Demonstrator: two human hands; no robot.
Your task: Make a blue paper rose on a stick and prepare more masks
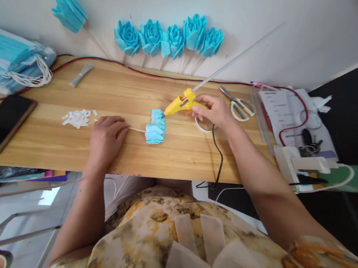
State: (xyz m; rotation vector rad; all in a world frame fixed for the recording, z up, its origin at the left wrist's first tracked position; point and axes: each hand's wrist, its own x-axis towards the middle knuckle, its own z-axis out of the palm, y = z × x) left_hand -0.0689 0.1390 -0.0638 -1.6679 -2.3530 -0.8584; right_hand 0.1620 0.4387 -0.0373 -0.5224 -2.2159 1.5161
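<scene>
My right hand [212,109] is wrapped round a yellow hot glue gun [178,104], with a long clear glue stick [238,58] jutting from its back. The gun's nozzle touches or nearly touches a pleated light-blue flower [155,132] lying on the table; which of the two I cannot tell. A thin wooden stick [137,130] runs from this flower to my left hand [109,134], whose closed fingers pinch its end. Left of that hand lies a pile of small white strips [77,119]. Beneath my right hand shows part of a white ring [204,127].
Several finished blue flowers [151,37] on sticks lean against the wall. A stack of blue face masks [2,51], a phone [1,123] and a bundle of thin strips [81,74] lie left. Scissors [239,105], papers [277,113] and a power strip [289,164] sit right. The gun's black cord [220,159] hangs over the front edge.
</scene>
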